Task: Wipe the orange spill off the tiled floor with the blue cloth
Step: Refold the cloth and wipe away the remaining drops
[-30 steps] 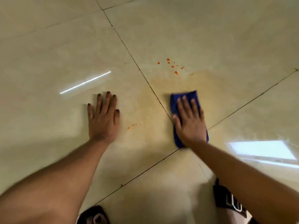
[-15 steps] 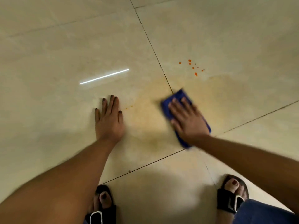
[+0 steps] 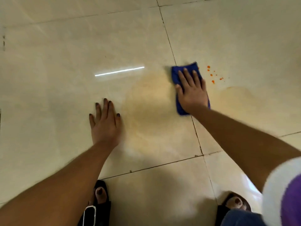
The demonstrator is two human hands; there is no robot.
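Glossy beige tiled floor [image 3: 65,98], perhaps damp

Both arms reach forward and down, hands flat.
Left hand [image 3: 105,126] lies palm-down with fingers straight; right hand [image 3: 192,92] presses flat, fingers extended and slightly spread.

A bright white streak of reflected light [image 3: 119,71] lies across the glossy surface at mid-frame. At the bottom edge, two feet in black sandals show: the left sandal [image 3: 97,207] has a white loop on its strap, and the right sandal [image 3: 228,209] sits just beside a fold of blue trousers [image 3: 242,217]. A white and purple sleeve [image 3: 283,193], blurred, fills the lower right corner.
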